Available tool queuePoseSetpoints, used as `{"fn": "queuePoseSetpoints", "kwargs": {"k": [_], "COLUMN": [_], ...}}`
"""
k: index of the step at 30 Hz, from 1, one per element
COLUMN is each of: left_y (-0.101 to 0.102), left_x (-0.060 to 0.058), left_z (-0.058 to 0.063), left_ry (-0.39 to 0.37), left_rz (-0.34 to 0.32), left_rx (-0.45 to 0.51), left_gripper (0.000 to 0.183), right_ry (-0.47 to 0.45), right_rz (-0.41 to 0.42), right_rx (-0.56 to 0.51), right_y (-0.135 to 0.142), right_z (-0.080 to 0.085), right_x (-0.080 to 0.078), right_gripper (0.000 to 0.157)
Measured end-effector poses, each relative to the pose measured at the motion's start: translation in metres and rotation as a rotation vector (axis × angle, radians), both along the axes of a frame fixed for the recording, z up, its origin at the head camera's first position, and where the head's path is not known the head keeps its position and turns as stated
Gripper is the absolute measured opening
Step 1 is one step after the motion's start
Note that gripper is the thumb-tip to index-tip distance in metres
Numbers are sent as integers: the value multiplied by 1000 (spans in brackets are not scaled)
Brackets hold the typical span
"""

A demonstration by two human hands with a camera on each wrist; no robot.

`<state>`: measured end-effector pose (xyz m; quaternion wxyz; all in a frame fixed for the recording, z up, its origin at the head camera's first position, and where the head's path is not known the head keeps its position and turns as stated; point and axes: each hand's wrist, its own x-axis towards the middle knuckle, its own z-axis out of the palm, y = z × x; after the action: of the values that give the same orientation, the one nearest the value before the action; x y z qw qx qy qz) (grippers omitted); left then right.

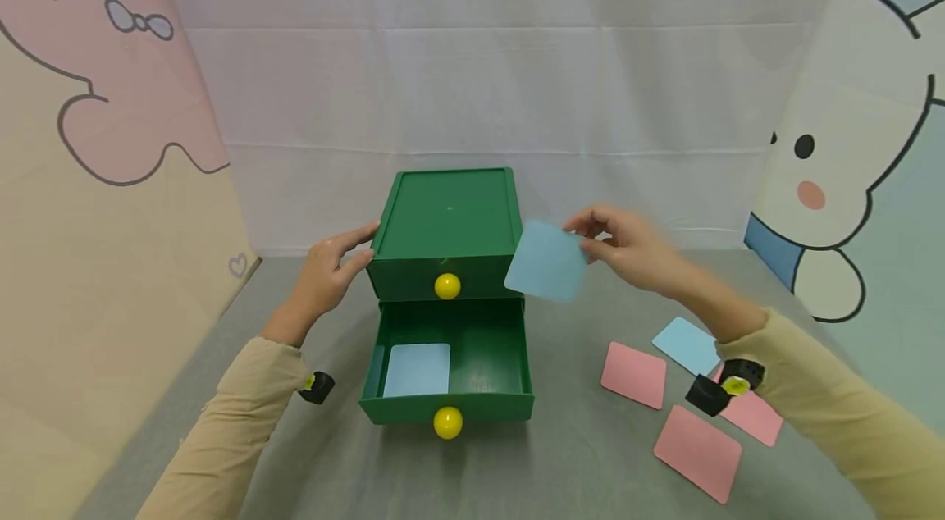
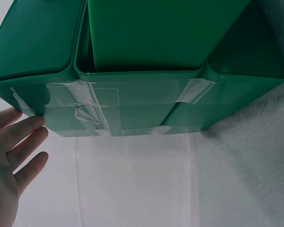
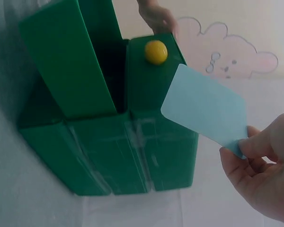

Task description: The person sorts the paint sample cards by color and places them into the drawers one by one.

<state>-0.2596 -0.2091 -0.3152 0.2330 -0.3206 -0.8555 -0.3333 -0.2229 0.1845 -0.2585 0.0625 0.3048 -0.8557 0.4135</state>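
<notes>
A green drawer cabinet (image 1: 450,212) with yellow knobs stands on the grey table. One drawer (image 1: 487,376) below the top one is pulled out, and a light blue card (image 1: 417,368) lies flat at its left side. My left hand (image 1: 325,274) touches the cabinet's upper left side, its fingers nearly straight in the left wrist view. By the cabinet's top right front corner, my right hand (image 1: 623,245) pinches another light blue card (image 1: 546,262) at one edge. That card hangs in the air, tilted, above the table.
Several cards lie on the table at right: a pink card (image 1: 635,375), a larger-looking pink one (image 1: 697,454), another partly under my right forearm, and a blue card (image 1: 687,345). White cloth (image 1: 480,52) hangs behind; printed animal panels (image 1: 834,216) flank both sides.
</notes>
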Motion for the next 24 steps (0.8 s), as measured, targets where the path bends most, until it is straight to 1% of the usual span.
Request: {"fn": "queuePoseSetpoints", "kwargs": {"k": [5,9,13,24], "left_y": [0,0,0,0], "left_x": [1,1,1,1], "left_z": [0,0,0,0], "left_ry": [0,3,5,-1], "left_rz": [5,5,7,11], "left_rx": [-3,-3,0,2], "left_gripper": [41,40,40,40], "right_ry": [27,40,35,0], "right_rz": [100,164,193,208], "right_rx": [-30,-38,-22,26], "right_y": [-21,-37,-52,-77], "right_z": [-3,-7,-14,-44], "right_x": [9,18,25,36], "right_gripper": [21,20,20,20]}}
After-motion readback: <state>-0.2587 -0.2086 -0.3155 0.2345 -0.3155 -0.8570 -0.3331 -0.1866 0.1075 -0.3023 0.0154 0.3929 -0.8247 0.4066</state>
